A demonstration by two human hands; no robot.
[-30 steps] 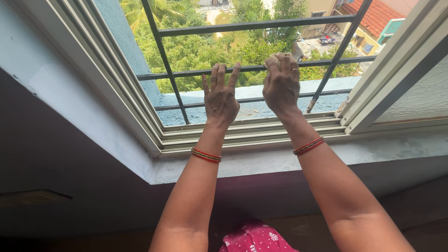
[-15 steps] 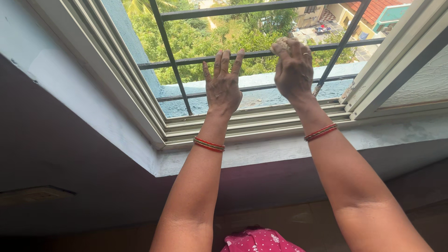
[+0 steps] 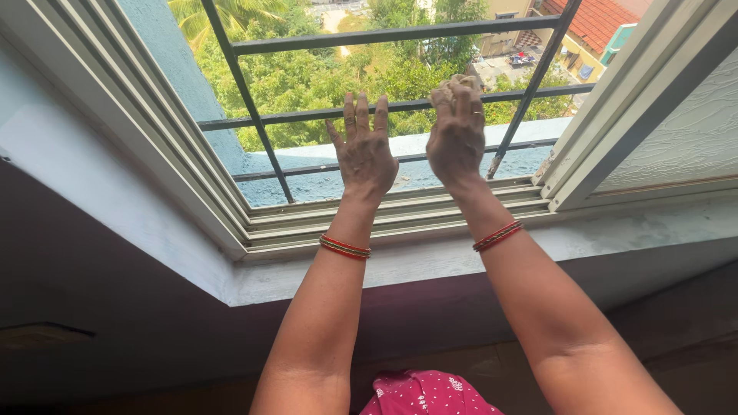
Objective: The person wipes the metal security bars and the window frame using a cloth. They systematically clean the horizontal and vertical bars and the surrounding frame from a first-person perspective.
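Observation:
My left hand (image 3: pixel 364 157) is held flat against the middle horizontal bar (image 3: pixel 300 115) of a dark metal window grille, its fingers spread and holding nothing. To its right, my right hand (image 3: pixel 457 134) is curled into a fist against the same bar. A small pale wad, apparently cloth (image 3: pixel 463 80), is bunched at its fingertips. Both wrists wear red bangles (image 3: pixel 344 247). Both arms reach up from the bottom of the view.
The grille has an upright bar on the left (image 3: pixel 246 100) and a slanted one on the right (image 3: pixel 530 92). Below lie white sliding-window tracks (image 3: pixel 400 211) and a pale sill (image 3: pixel 630 230). A textured glass pane (image 3: pixel 676 131) stands at the right. Trees and roofs show outside.
Both hands stay on the same bar. My right hand shifted slightly right, then back left. The view tilted a little.

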